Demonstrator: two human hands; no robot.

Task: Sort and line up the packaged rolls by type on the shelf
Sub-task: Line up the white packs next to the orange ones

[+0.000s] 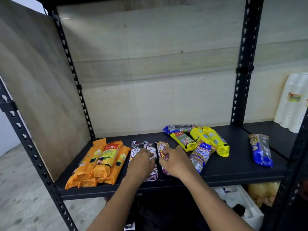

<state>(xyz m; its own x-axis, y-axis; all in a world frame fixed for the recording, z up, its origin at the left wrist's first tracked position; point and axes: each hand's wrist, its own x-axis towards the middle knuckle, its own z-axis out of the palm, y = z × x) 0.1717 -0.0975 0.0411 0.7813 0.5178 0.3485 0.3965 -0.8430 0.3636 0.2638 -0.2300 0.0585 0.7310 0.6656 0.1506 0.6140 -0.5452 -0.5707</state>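
**Both hands on the purple-and-white rolls at mid-shelf**

My left hand [141, 161] lies palm-down over the two purple-and-white rolls [150, 151] on the left of that group, fingers curled loosely across the wrappers; whether they actually pinch a pack I cannot tell. My right hand [173, 161] rests on the third purple-and-white roll [162, 148], its fingers bent around the pack's left edge, so this roll sits directly under the palm and looks gripped. The fingertips of the two hands nearly meet over the narrow gap between the second and third rolls.

All three packs lie lengthwise, front to back, on the black shelf [233, 167], side by side. To their left, well clear of my left hand, the orange rolls [101, 162] sit in a tight row near the front edge. Just right of my right wrist lies a blue "Singlet Handle" roll [201, 155], tilted. Behind it the yellow rolls [208, 140] form a loose, unaligned cluster, with a dark blue roll [179, 128] across their far ends. Another blue roll [260, 150] lies alone, well apart at the shelf's right end. White stacked cups [293, 104] stand on the neighbouring shelf bay.
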